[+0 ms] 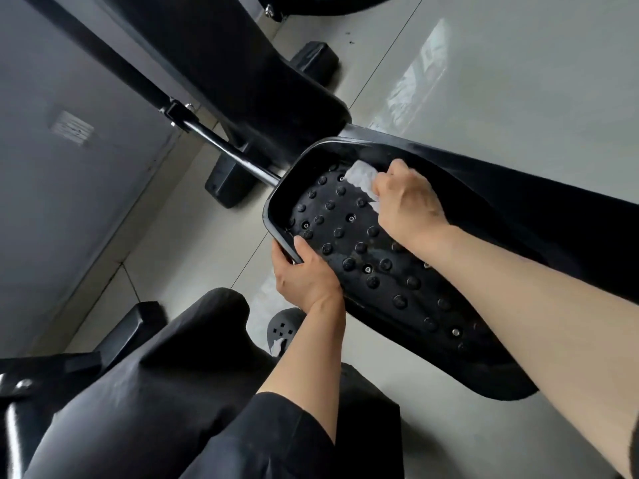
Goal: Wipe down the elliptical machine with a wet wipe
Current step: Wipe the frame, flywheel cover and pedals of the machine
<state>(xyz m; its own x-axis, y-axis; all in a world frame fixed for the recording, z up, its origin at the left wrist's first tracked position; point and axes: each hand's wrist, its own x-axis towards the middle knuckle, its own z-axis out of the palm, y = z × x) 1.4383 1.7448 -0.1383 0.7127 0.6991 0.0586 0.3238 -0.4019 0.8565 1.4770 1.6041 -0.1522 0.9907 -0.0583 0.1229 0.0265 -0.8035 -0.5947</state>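
The elliptical's black foot pedal (pixel 349 236), studded with round bumps and walled by a raised rim, fills the middle of the view. My right hand (pixel 408 205) grips a crumpled white wet wipe (pixel 361 179) and presses it onto the pedal's far end, just inside the rim. My left hand (pixel 304 274) grips the pedal's near left rim, thumb inside and fingers underneath. The pedal surface near my right wrist looks wet and streaky.
The machine's black housing (pixel 276 81) and a metal rod (pixel 221 146) run behind the pedal. Black base feet (pixel 228 188) stand on the pale tiled floor (pixel 501 81). My knee in black trousers (pixel 173 375) and a dark slipper (pixel 283 326) lie below.
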